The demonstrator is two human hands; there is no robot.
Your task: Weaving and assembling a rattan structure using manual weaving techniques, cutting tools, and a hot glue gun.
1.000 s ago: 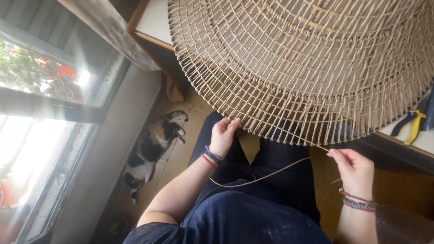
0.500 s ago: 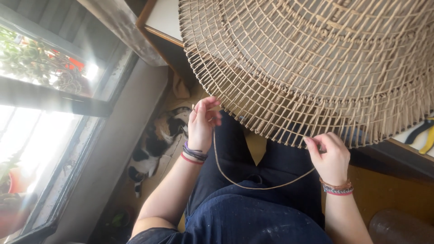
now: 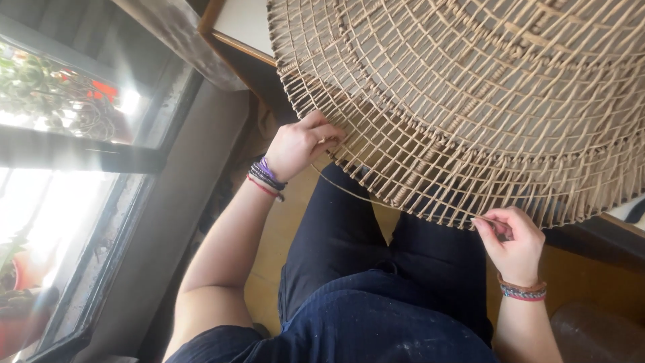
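Right hand (image 3: 512, 240) just below the woven disc's (image 3: 484, 101) fringed rim, fingers pinched on a thin strand (image 3: 349, 191). The strand runs under the rim to the left hand (image 3: 300, 144), fingers closed on the disc's edge spokes. The disc sits above the dark-trousered lap (image 3: 376, 269), leaning on the counter (image 3: 242, 27) beyond.

Table (image 3: 236, 27): a white top with a wooden rim stood at the upper edge, near the window.
On it: the round woven wicker panel (image 3: 484, 87) covered most of the top and overhung its near edge.
Floor (image 3: 285, 235): wooden boards lay below.
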